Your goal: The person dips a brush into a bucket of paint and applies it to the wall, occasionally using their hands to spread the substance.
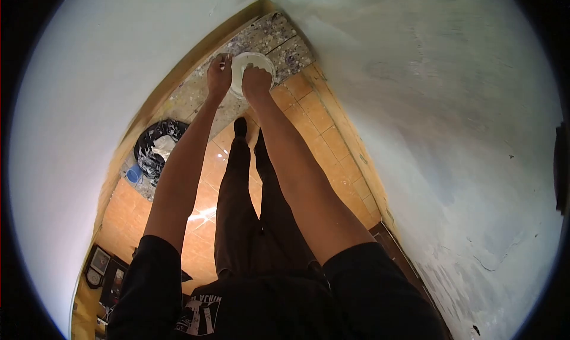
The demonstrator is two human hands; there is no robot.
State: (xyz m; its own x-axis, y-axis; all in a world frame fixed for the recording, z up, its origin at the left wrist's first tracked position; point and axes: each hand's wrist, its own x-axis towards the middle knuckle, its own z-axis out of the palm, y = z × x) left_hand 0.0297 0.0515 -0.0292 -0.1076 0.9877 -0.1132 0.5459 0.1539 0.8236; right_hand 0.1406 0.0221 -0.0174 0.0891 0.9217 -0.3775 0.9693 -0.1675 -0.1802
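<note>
A round white tub (236, 86) with pale, creamy contents stands on a paint-spattered board below my hands. My left hand (220, 76) is closed just left of the tub's rim, with a small whitish bit showing at its fingers. Over the tub, my right hand (257, 82) is curled into a fist, its knuckles above the pale contents. What either hand grips is too small and covered to make out. Both arms reach straight ahead, away from my body.
The spattered board (274, 36) runs into the corner between a pale left wall (119, 61) and a smeared, patchy right wall (415, 102). A black tub (144, 147) smeared white and a blue cup (134, 174) sit at left. Orange tiles (314, 114) cover the floor.
</note>
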